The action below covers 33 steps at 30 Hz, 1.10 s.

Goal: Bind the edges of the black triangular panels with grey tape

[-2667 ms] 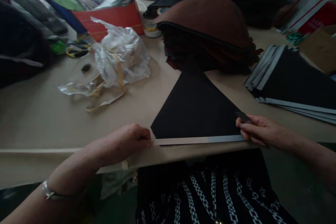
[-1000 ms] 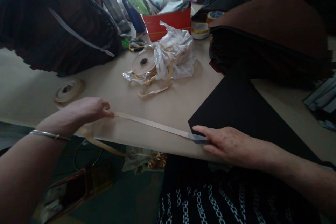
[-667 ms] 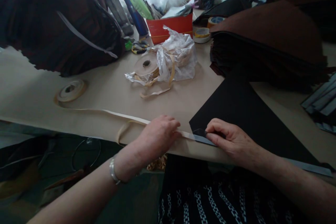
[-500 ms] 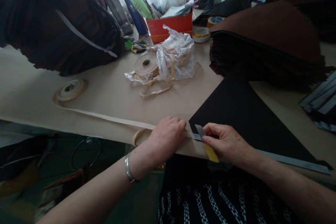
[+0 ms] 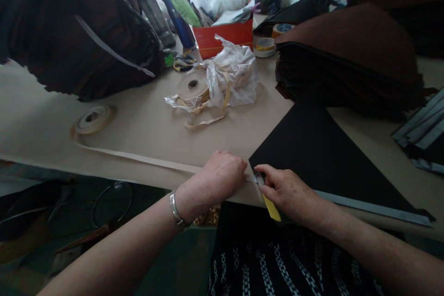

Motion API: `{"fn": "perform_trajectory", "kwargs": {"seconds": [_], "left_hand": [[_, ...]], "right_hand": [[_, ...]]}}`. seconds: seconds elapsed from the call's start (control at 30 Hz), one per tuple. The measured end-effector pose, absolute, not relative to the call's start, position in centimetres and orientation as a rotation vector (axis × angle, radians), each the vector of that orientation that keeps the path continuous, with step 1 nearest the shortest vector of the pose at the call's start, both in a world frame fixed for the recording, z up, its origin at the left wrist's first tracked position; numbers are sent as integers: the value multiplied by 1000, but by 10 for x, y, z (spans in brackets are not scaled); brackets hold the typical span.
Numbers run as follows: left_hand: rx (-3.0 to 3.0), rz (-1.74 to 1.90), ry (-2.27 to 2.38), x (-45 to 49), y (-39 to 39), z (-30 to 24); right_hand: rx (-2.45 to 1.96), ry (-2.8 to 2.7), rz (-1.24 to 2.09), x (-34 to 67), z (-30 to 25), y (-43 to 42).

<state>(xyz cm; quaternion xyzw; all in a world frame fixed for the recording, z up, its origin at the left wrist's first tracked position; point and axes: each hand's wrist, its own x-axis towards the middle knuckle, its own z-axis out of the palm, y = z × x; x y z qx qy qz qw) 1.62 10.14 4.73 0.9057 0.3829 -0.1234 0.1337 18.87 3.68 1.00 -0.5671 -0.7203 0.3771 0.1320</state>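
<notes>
A black triangular sheet (image 5: 322, 152) lies at the table's near edge with a grey tape strip (image 5: 374, 207) along its front side. My left hand (image 5: 222, 178) is closed, pinching the beige tape (image 5: 138, 159) just left of the sheet's corner. That tape runs left to a flat roll (image 5: 93, 118). My right hand (image 5: 287, 192) is closed on a small cutter with a yellow handle (image 5: 271, 207), its blade at the sheet's left corner, close to my left hand's fingers.
A crumpled plastic bag with tape rolls (image 5: 222, 81) sits mid-table, a red box (image 5: 224, 37) behind it. A thick stack of brown and black sheets (image 5: 350, 55) fills the right. Taped sheets (image 5: 421, 136) lie far right. A dark bag (image 5: 76, 32) lies at left.
My left hand pulled tape out leftward, then came back to the sheet's corner. My right hand slid left along the strip, picked up the yellow-handled cutter and lowered its blade to the corner.
</notes>
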Motion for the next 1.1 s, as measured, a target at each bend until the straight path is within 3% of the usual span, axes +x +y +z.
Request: {"fn": "perform_trajectory", "kwargs": {"seconds": [0.3, 0.57, 0.77, 0.93, 1.1], "left_hand": [[2295, -121, 909, 17, 77, 54], [2004, 196, 1032, -7, 73, 48], [2131, 353, 927, 4, 68, 20], [2324, 89, 1057, 23, 68, 12], [2344, -31, 1059, 24, 69, 17]], "right_hand": [[-1642, -2276, 939, 185, 7, 34], [-1623, -1640, 1414, 254, 25, 28], [-1790, -1483, 1061, 367, 22, 19], [-2085, -1903, 618, 403, 14, 14], [-2069, -2148, 564, 407, 16, -9]]}}
